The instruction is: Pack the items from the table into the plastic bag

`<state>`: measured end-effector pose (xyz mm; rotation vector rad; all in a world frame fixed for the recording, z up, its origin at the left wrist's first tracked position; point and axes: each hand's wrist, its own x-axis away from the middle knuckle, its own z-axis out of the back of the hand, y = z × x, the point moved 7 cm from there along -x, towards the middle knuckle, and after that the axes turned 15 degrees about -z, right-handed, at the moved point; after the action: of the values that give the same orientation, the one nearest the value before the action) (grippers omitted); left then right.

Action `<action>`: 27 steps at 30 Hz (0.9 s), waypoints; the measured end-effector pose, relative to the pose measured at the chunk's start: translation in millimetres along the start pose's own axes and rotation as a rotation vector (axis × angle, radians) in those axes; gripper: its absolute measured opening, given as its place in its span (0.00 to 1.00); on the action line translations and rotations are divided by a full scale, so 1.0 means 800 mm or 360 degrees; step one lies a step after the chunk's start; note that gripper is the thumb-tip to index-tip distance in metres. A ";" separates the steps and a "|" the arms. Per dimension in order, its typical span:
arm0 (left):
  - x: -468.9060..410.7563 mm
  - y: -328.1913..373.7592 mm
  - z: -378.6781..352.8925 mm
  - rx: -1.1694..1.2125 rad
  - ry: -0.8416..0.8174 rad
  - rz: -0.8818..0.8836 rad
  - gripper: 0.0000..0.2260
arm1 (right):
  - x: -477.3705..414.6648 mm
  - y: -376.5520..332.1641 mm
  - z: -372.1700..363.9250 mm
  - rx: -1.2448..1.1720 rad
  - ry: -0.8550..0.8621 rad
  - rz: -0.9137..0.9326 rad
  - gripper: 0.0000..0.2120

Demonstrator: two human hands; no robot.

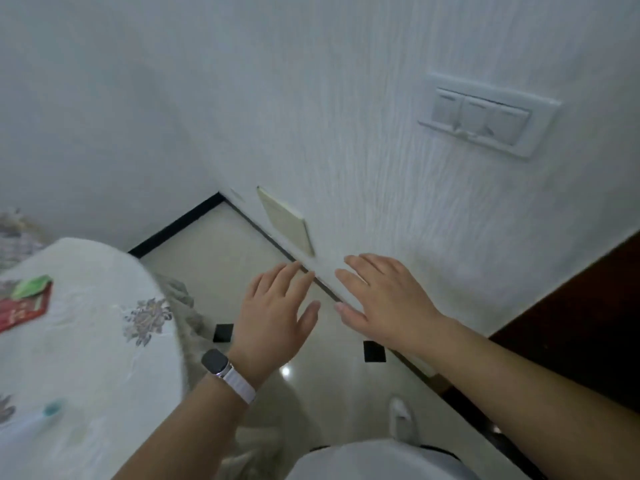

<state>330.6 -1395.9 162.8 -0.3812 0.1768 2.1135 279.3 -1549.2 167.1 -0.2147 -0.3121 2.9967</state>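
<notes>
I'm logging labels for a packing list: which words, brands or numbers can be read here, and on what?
No text reads clearly.
red packet: pale print, too blurred to read.
green packet: no print discernible.
watch: screen dark, nothing shown.
wall switch panel: no readable marks.

A red packet (pixel 24 311) on the cloth-covered table (pixel 104 358) runs off the left edge, its print too blurred to read. At lower left, a white object with a teal tip (pixel 52 408) is smeared beyond identification. A white shoe (pixel 401 415) is partly hidden behind the person's white garment (pixel 381 460), which is cut off by the lower edge.
</notes>
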 end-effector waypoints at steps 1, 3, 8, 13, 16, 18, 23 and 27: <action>-0.011 -0.009 0.000 -0.0030 -0.0006 0.0041 0.21 | -0.021 0.004 0.002 -0.0024 0.0006 0.0057 0.27; -0.025 -0.027 0.003 -0.0086 -0.0019 0.0165 0.21 | -0.061 0.007 0.003 -0.0062 -0.0002 0.0159 0.27; -0.018 -0.084 0.011 -0.0158 -0.0065 0.0536 0.21 | -0.145 -0.025 -0.014 -0.0100 -0.0040 0.0434 0.27; 0.023 -0.162 0.013 -0.0212 -0.0151 0.0898 0.22 | -0.215 -0.102 -0.044 -0.0141 -0.0102 0.0723 0.26; 0.041 -0.215 0.007 -0.0235 -0.0115 0.1017 0.22 | -0.259 -0.151 -0.066 -0.0132 -0.0121 0.0833 0.26; 0.050 -0.258 0.002 -0.0246 -0.0071 0.1059 0.22 | -0.292 -0.184 -0.079 -0.0089 -0.0124 0.0898 0.26; 0.066 -0.378 -0.010 -0.0211 -0.0018 0.1197 0.22 | -0.387 -0.271 -0.110 0.0011 -0.0190 0.1005 0.27; 0.080 -0.466 0.003 -0.0245 0.0062 0.1235 0.22 | -0.455 -0.351 -0.119 0.0045 -0.0171 0.1046 0.27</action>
<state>611.6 -1142.3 151.5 -0.4987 0.2068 2.8968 680.8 -1307.0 181.4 -0.1801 -0.2449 3.6690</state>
